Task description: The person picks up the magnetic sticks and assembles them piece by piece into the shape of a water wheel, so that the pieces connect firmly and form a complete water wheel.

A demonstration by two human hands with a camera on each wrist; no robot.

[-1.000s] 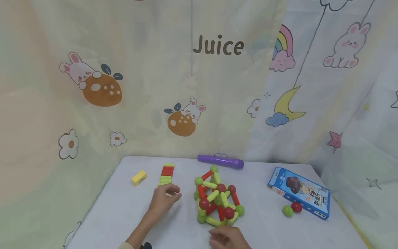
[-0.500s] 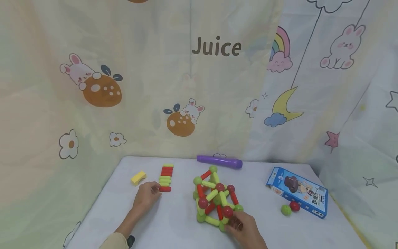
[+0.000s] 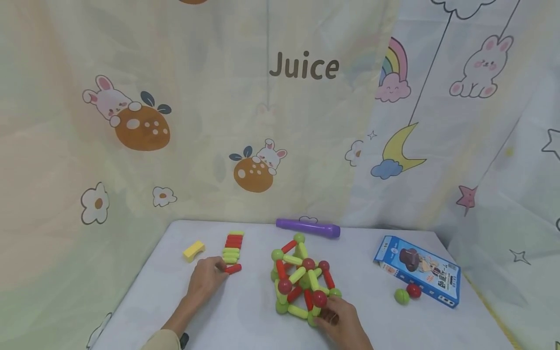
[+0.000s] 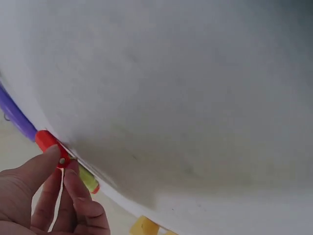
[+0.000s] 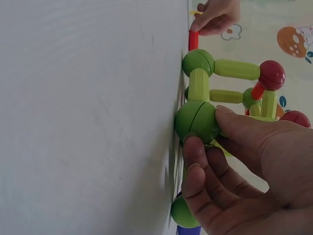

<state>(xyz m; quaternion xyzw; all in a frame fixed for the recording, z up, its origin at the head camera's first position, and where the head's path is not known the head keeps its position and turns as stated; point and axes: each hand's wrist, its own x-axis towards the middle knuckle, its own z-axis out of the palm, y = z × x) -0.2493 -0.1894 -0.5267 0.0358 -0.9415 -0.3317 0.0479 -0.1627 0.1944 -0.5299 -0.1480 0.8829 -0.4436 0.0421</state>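
**Operator:** While I am watching the head view, my right hand (image 3: 343,321) is curling its fingers around a green plastic ball (image 5: 197,121) at the near bottom corner of the red-and-green rod-and-ball lattice (image 3: 303,274) standing mid-table.

**Partner:** And the other hand?

**Operator:** My left hand (image 3: 205,279) is pinching the end of a short red plastic rod (image 3: 233,268), lying at the near end of the row of red and green spare rods (image 3: 233,244). I am judging this as taking a piece; the next move is calling for a clean lift.

**Partner:** Any containers?

**Operator:** A blue cardboard box (image 3: 417,271) is lying closed at the right, its contents hidden, with two loose balls (image 3: 408,293) just beside it.
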